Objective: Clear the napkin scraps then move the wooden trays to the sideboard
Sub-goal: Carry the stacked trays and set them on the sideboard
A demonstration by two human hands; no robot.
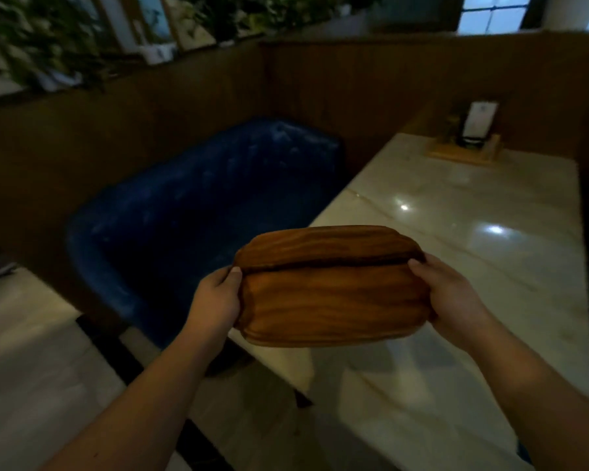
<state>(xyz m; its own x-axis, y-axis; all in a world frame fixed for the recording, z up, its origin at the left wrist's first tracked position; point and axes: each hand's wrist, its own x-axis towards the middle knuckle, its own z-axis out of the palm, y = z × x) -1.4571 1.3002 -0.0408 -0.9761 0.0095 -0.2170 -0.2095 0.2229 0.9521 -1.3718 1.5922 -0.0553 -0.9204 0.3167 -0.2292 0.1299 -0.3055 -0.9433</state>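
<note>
The left hand (218, 294) and right hand (446, 294) are clamping opposite ends of the stacked wooden trays (330, 287), keeping them level above the marble table (473, 212) for carrying.

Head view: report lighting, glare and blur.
Head view: dim overall; two bright glare spots on the marble table; plants and upper edges smeared by blur, wide-angle bending at the borders; the wooden trays, held by left hand and right hand, stay fairly sharp.

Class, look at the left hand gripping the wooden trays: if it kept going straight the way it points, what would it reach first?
Most likely the blue seat. The left hand, gripping the wooden trays, points forward and slightly right; depth is unclear.
</note>
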